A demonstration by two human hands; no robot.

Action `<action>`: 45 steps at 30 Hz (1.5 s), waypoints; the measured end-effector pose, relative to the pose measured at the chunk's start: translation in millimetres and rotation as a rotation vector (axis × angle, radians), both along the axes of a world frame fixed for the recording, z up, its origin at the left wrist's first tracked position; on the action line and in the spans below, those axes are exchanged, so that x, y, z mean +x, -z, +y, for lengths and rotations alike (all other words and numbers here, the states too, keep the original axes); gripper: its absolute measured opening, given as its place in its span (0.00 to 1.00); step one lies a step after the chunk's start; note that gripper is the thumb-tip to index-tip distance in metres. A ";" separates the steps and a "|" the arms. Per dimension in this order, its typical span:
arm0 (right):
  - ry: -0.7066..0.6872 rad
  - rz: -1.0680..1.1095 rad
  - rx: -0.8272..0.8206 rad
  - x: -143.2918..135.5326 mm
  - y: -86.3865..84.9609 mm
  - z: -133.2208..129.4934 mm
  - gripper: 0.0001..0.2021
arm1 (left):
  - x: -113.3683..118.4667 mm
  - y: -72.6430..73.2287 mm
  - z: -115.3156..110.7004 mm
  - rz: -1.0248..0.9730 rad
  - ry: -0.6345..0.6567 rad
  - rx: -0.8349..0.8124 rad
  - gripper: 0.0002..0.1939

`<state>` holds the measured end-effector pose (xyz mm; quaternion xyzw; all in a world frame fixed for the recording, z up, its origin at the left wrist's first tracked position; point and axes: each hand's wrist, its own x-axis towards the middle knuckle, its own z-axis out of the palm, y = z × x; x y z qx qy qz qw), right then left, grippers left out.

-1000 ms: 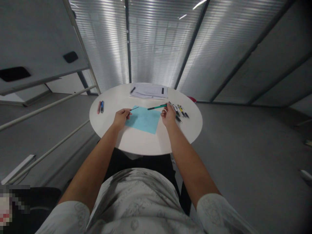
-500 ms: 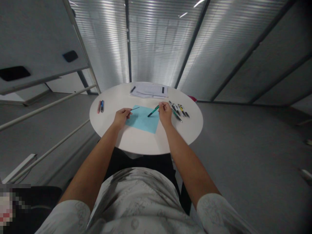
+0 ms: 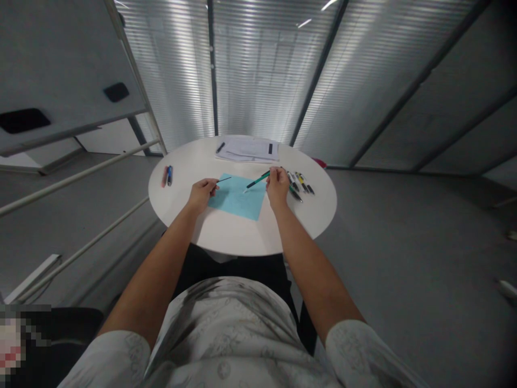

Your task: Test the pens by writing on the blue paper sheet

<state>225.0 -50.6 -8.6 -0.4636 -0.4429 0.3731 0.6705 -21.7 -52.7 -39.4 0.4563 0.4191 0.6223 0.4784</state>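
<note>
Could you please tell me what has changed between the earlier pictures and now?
The right hand moved left, tipping the green pen down toward the blue paper, then drew back slightly right, lifting the pen's lower end. A small pale piece, too small to identify, now shows just below that end. Neither hand let go; the left hand, its thin dark rod and the paper stayed put.

From my remote seat I see slatted blinds (image 3: 250, 97) glowing with pale light (image 3: 186, 70), grey floor (image 3: 404, 242), a rounded white table (image 3: 238, 237).
</note>
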 end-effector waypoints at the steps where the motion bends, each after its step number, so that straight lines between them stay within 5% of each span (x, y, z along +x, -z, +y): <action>1: 0.056 -0.011 0.053 -0.3 1.8 1.2 0.17 | -0.4 0.1 0.1 0.001 0.001 -0.002 0.09; 11: 0.154 -0.034 0.150 1.4 8.5 7.5 0.18 | 1.1 -4.1 -2.8 0.007 -0.008 -0.030 0.09; 19: 0.066 -0.094 0.105 -4.5 10.8 1.0 0.14 | 2.0 -4.4 -4.0 0.000 -0.011 -0.020 0.08; 28: -0.043 -0.716 0.141 -8.9 23.9 -3.5 0.10 | 1.3 -4.2 -2.6 -0.011 0.005 -0.023 0.08; 35: -0.156 -1.109 -0.029 -11.3 23.4 -9.9 0.07 | 0.7 -3.4 -2.3 0.028 0.003 -0.021 0.09; 45: -0.092 -0.958 0.085 -12.2 26.0 -5.1 0.12 | 1.1 -4.8 -7.0 0.111 0.067 0.006 0.13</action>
